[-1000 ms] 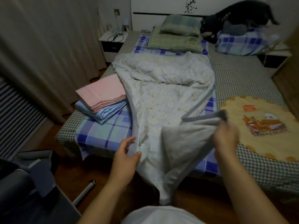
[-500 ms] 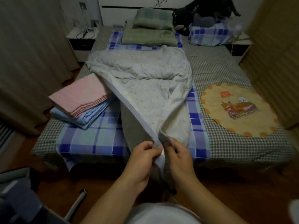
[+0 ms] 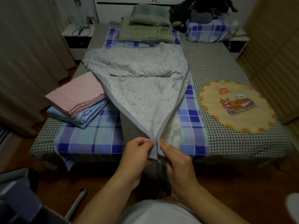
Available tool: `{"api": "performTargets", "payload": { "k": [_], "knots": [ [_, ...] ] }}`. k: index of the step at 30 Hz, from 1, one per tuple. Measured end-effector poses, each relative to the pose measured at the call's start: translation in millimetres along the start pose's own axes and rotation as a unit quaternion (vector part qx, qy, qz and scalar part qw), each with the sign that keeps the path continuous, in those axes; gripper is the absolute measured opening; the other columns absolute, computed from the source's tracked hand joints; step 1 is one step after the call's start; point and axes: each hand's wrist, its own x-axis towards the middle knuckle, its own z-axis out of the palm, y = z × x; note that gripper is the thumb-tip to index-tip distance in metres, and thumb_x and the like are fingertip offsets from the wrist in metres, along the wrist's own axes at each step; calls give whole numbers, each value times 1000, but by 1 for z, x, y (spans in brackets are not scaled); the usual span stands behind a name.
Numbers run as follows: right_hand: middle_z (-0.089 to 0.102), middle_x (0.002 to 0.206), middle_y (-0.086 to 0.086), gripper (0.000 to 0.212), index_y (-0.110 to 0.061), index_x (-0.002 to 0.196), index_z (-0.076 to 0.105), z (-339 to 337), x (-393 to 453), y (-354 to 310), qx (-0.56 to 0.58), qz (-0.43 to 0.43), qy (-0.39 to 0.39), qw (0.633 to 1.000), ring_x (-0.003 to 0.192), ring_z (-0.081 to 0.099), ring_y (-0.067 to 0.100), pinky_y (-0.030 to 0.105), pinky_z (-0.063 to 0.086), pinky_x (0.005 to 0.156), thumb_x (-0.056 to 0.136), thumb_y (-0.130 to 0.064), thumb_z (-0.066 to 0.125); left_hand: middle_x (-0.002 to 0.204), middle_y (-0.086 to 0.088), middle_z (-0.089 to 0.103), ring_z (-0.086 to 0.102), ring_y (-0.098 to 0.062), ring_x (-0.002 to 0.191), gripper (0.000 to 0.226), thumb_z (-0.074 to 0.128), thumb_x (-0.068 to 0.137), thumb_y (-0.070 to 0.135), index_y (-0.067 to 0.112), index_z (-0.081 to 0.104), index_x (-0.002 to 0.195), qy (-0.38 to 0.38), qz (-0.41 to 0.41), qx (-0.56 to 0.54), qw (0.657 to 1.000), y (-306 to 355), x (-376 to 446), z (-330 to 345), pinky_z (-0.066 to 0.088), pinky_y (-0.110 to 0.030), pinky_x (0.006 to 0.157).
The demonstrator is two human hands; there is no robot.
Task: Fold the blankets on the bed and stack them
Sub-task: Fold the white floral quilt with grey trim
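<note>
I've got my left hand (image 3: 137, 152) and right hand (image 3: 174, 156) side by side at the foot edge of the bed (image 3: 242, 143), each pinching a grey-bound corner of the white quilt (image 3: 142, 88); the 2 corners meet btwn my fingertips. Rest of the quilt runs up the middle of the bed twd the pillows, rumpled at its far end. Near the left edge, a folded pink blanket (image 3: 77, 94) sits on a folded blue blanket (image 3: 80, 117), so 2 look done & stacked. I'd say this one's just at its 1st fold: more folds, then onto the stack
</note>
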Motion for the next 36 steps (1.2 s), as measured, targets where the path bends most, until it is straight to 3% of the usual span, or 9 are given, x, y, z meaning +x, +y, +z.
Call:
{"api": "performTargets", "payload": {
  "k": [11,16,19,22,26,29,31,33,36],
  "knots": [
    [44,153,2,57,-6,146,45,-19,5,-2,121,-27,-66,990,141,41,12,28,36,115,91,-5,60,98,-11,75,70,-18,94,21,61,96,18,4,71,109,-60,-56,-66,994,9,1,6,52,-29,79],
    [62,132,-15,51,-13,126,66,-39,18,10,134,68,99,984,122,59,2,21,47,102,79,7,69,97,-14,75,71,-27,98,14,60,92,5,5,71,102,-104,-4,-3,995,24,3,40,54,-38,94],
    [74,108,-16,35,-21,108,74,-66,40,12,262,203,147,932,105,68,3,28,56,92,83,4,72,96,0,76,71,-13,97,14,63,93,8,16,73,99,-91,122,111,982,40,8,63,55,-34,93],
    [76,98,-6,23,-18,97,75,-104,58,20,330,251,161,895,94,71,10,38,60,85,82,-1,74,109,18,65,60,3,106,26,70,90,19,32,65,112,-26,344,290,893,55,23,77,48,-15,90],
    [75,97,1,16,-11,96,73,-165,88,31,317,160,124,927,93,71,17,34,59,80,83,-3,69,143,14,42,36,-1,137,55,74,87,33,26,48,136,-174,492,415,745,103,52,98,33,-18,112],
    [75,93,-1,16,-9,95,73,-208,118,32,291,87,90,948,90,70,13,22,55,75,82,-3,65,143,14,47,39,3,137,42,75,87,29,19,50,119,-312,475,405,716,157,65,129,38,-23,111],
    [75,90,-5,17,-14,90,75,-233,139,30,261,57,85,960,87,70,9,18,53,74,82,-4,63,123,15,60,53,6,117,32,77,86,25,20,50,101,-358,477,393,700,189,77,149,46,-18,95],
    [75,89,-3,18,-18,91,74,-257,162,28,235,45,105,965,85,70,10,19,54,74,83,-7,63,92,8,58,56,-3,81,30,78,85,26,20,50,94,-396,481,374,687,217,90,166,46,-21,70],
    [74,94,7,16,-21,93,75,-290,190,21,185,42,177,966,88,68,20,33,53,79,86,-10,66,83,-7,49,45,-11,69,37,77,86,25,10,46,101,-444,503,327,666,255,109,186,41,-29,60]
  ]
}}
